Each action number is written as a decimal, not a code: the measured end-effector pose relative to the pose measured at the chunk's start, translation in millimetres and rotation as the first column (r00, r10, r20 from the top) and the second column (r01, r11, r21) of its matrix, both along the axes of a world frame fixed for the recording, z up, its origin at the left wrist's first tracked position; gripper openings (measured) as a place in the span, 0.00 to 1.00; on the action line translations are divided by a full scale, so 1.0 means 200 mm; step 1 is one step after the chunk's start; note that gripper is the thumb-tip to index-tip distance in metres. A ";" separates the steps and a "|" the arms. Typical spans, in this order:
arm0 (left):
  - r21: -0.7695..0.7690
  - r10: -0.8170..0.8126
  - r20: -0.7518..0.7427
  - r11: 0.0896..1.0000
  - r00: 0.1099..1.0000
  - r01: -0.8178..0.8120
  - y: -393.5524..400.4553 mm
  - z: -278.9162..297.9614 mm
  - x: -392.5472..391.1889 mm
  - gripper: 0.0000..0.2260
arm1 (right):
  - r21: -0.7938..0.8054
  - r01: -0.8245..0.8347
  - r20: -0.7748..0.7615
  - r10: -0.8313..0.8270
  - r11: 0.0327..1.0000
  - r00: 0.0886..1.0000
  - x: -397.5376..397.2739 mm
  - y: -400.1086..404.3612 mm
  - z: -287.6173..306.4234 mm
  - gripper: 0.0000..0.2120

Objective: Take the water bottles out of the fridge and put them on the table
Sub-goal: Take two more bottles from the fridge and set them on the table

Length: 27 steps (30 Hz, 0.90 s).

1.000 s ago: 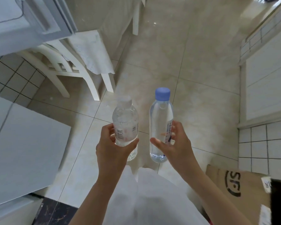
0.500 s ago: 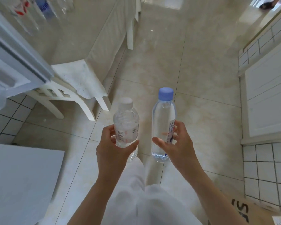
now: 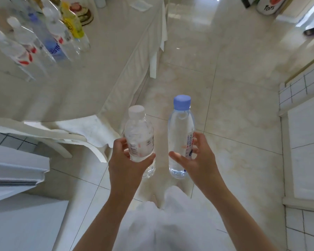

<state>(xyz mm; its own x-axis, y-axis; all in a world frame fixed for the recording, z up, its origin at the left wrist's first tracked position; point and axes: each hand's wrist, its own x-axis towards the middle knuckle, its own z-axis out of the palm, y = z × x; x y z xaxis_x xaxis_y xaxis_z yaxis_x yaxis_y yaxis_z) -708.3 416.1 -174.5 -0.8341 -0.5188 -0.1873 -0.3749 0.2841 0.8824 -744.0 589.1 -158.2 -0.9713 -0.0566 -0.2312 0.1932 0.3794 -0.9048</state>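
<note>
Two bottles are being carried upright over the floor tiles, not yet above the table [image 3: 101, 73].

L hand [image 3: 127, 165]: fingers are being wrapped round the lower body of the white-cap bottle [image 3: 140, 140], thumb at the front, other fingers behind. Most of the bottle incl. the cap is standing above the fingers; only the base is showing below.

R hand [image 3: 198, 160]: the blue-cap bottle [image 3: 180, 136] is being pinched low down between thumb and fingertips, thumb stretched across the front, fingers spread along the label side. Far more bottle is sitting above the fingers than below, so the grip is looking loose and the load top-heavy.

Risks, as judged:
- Blue-cap bottle is probably being held too lightly; if chilled w/ condensation (can't be confirmed), it could be slipping down through the fingers and dropping onto the tiles.
- Bottles are being held close together; they could be knocked against each other.
- Standing bottles [image 3: 49, 40] are already crowding the table far beyond the L fingers; one could be toppled while new ones are being set down.
- Chair [image 3: 76, 136] is sitting just left of the L fingers and could be clipped.
</note>
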 end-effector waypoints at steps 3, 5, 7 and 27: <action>-0.002 0.060 0.009 0.998 0.998 -0.060 0.00 -0.02 -0.18 0.31 | 0.008 -0.060 0.002 0.060 0.998 0.998 -0.24 0.00 0.00 0.28; 0.010 0.107 0.009 0.994 0.994 -0.107 0.01 -0.04 -0.29 0.31 | 0.010 -0.096 0.009 0.096 0.995 0.995 -0.39 0.01 -0.02 0.28; 0.011 0.159 0.013 0.987 0.987 -0.159 0.02 -0.04 -0.40 0.31 | 0.019 -0.135 0.022 0.135 0.991 0.991 -0.54 0.01 -0.03 0.28; 0.025 0.685 0.011 0.728 0.728 -0.685 -0.18 -0.04 -1.15 0.29 | 0.085 -0.652 0.022 0.652 0.754 0.757 -1.78 -0.52 -0.08 0.29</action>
<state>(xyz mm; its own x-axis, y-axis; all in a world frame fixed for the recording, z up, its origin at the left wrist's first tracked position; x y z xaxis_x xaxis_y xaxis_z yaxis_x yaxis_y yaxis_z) -938.3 380.6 -183.4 -0.2536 -0.9442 -0.2100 -0.4597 -0.0733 0.8851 -1100.3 485.2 -174.6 -0.7079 -0.6582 -0.2564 -0.1363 0.4834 -0.8647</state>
